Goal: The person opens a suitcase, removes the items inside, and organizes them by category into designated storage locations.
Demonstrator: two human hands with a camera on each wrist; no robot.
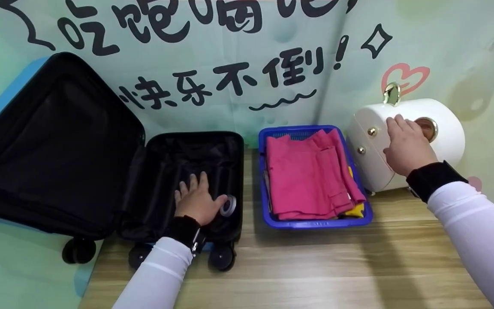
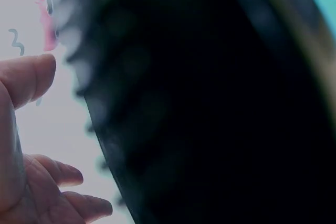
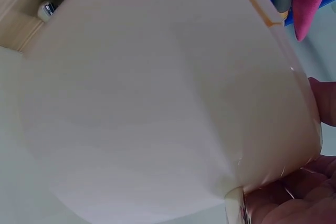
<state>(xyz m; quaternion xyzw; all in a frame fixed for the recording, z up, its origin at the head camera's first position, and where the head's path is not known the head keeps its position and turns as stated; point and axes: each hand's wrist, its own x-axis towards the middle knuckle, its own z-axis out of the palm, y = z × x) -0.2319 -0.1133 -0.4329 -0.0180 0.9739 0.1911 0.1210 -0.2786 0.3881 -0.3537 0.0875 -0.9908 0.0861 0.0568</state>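
Counter (image 1: 315, 266) nearest; my left grip (image 1: 197, 201), fingers spread, presses tape roll (image 1: 229, 206) into suitcase (image 1: 195, 171); right grip (image 1: 408, 146) flat on white box (image 1: 444, 141); steady both.

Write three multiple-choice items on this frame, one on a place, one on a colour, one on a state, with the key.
1. Where does the tape roll lie?
A. in the basket
B. inside the suitcase, by the left hand
C. on the white box

2. What colour is the basket that holds the pink cloth?
A. blue
B. green
C. black

3. How does the suitcase stand?
A. zipped shut
B. open, lid leaning back
C. upright on its wheels

Key: 1 B, the roll sits on the black lining at the thumb. 2 A, the rim is blue. 3 B, both halves show their lining. The right hand rests on the white box.
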